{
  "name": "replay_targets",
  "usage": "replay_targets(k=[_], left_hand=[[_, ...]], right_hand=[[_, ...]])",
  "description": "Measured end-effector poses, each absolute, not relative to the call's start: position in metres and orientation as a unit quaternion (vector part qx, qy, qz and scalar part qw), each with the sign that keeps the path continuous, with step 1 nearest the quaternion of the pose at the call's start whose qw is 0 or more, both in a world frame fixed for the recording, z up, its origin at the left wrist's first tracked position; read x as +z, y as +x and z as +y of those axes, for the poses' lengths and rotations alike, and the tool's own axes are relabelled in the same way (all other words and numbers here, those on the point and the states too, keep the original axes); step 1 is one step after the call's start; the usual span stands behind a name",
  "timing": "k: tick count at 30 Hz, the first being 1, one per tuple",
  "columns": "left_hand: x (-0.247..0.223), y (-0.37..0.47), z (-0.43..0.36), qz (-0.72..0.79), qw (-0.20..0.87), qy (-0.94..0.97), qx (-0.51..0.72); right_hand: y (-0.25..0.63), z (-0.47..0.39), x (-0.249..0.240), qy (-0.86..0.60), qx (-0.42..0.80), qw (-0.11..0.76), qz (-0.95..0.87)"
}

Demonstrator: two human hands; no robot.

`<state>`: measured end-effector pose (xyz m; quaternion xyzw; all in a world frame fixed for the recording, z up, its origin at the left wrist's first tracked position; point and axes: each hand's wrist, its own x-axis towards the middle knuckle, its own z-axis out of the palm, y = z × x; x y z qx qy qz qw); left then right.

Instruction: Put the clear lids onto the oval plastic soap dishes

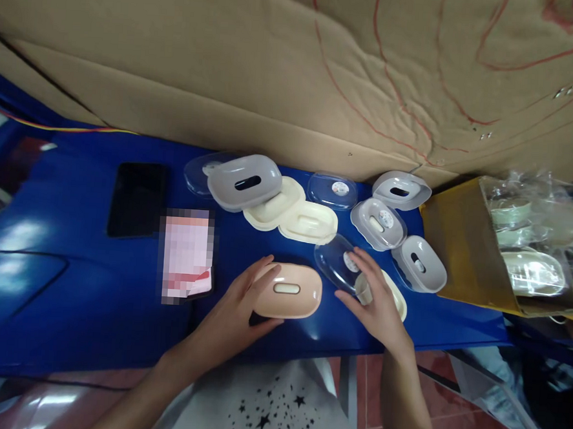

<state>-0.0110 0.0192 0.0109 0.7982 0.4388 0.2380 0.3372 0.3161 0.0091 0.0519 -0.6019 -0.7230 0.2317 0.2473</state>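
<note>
Head: L fingers [266, 277] hold dish [305, 298] nr tbl edge [302, 353].

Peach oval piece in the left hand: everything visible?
The peach oval piece is glossy and plastic-looking, with rounded ends. A cream, pill-shaped part shows at its middle, running lengthwise. It is roughly level, long side left to right, over the blue table; whether it touches that is unclear. The left hand grips its left end, thumb on the near side, fingers at the far edge.

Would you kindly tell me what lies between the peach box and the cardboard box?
In the head view, rightward from the peach box come a clear lid, the right hand, a cream tray and a gray dish, then the cardboard box.
</note>
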Motion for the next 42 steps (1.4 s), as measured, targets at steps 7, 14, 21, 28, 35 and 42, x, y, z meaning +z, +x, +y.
replay_targets(k=[7,14,21,28,35,42], left_hand=[[0.003,0.003,0.027,0.441,0.39,0.772,0.241],[0.005,-0.005,0.028,0.413,0.414,0.772,0.25],[0.011,-0.017,0.048,0.387,0.386,0.816,0.19],[0.017,-0.018,0.049,0.38,0.382,0.827,0.16],[0.027,-0.017,0.058,0.385,0.396,0.821,0.144],[0.028,-0.025,0.059,0.394,0.371,0.83,0.134]], right_hand=[[0.297,0.008,0.053,-0.522,0.262,0.213,-0.783],[0.291,0.015,0.057,-0.448,0.261,0.182,-0.835],[0.279,0.012,0.06,-0.432,0.23,0.139,-0.861],[0.266,-0.002,0.052,-0.422,0.221,0.175,-0.861],[0.27,-0.001,0.032,-0.415,0.226,0.183,-0.862],[0.252,-0.004,0.031,-0.431,0.23,0.168,-0.856]])
